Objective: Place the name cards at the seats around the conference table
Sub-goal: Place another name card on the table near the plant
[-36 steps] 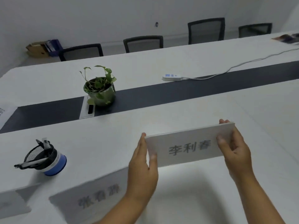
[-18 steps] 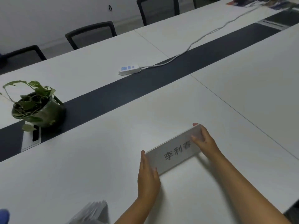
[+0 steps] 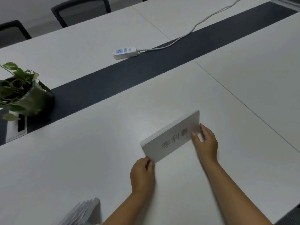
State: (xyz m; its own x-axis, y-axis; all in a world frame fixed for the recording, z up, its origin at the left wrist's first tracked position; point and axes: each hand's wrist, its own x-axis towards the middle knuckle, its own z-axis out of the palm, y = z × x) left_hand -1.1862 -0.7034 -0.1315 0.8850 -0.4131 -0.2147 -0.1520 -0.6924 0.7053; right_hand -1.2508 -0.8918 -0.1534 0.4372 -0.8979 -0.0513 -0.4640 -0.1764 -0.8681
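Note:
A white folded name card (image 3: 168, 140) with dark printed characters stands on the white conference table (image 3: 97, 159), turned at an angle. My left hand (image 3: 142, 174) pinches its near left corner. My right hand (image 3: 205, 142) grips its right end, fingers over the face of the card. A stack of further white name cards (image 3: 84, 211) lies at the bottom edge, left of my left forearm.
A potted green plant (image 3: 21, 95) stands at the left on the dark centre strip (image 3: 129, 73), beside a cable outlet (image 3: 17, 127). A white power strip (image 3: 125, 52) with its cable lies beyond. Dark chairs (image 3: 79, 8) line the far side.
The view has swung right and down. The card went from held up in the air to resting on the table farther right. My left hand slid to the card's lower corner.

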